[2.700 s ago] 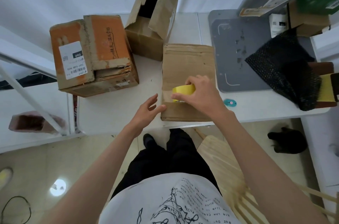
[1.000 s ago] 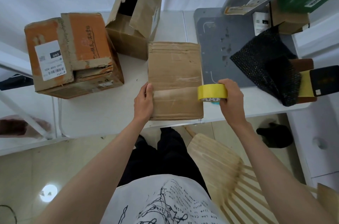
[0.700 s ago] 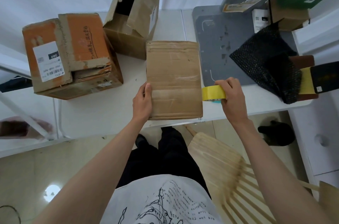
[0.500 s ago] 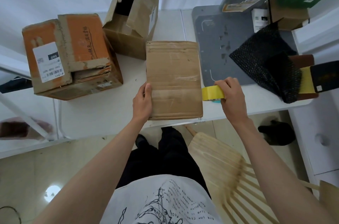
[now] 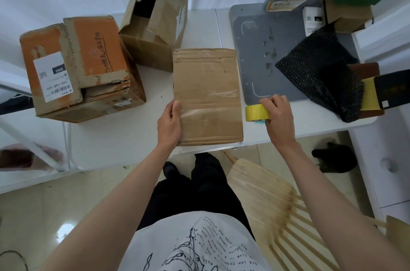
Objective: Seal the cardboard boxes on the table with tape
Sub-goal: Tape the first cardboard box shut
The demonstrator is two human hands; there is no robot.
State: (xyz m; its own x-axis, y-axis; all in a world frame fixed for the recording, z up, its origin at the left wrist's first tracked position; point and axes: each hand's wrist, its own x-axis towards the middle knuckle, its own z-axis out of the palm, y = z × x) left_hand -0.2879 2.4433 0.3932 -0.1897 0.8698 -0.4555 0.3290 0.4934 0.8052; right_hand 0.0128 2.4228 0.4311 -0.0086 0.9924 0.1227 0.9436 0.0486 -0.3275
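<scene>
At table edge: right hand [image 5: 278, 116] gripping tape roll [image 5: 256, 112], now pulled past brown box [image 5: 207, 95]; left hand [image 5: 169, 123] flat, steadying; strip across, needs cutting.

Grey mat [image 5: 275, 48] on table; black mesh bag [image 5: 321, 70] atop; wooden chair [image 5: 266, 199] below.

The person wears a white short-sleeved T-shirt [image 5: 195, 246] at the bottom centre of the frame, printed with a loose black line drawing and curved rows of small black lettering. Below it in the picture, black trousers [image 5: 195, 190] cover both legs. A dark shoe [image 5: 169, 167] shows at the end of one leg, near the middle of the frame. Both forearms are bare, with no sleeves, watch or rings visible on the left hand [image 5: 169, 123] or the right hand [image 5: 278, 118].
</scene>
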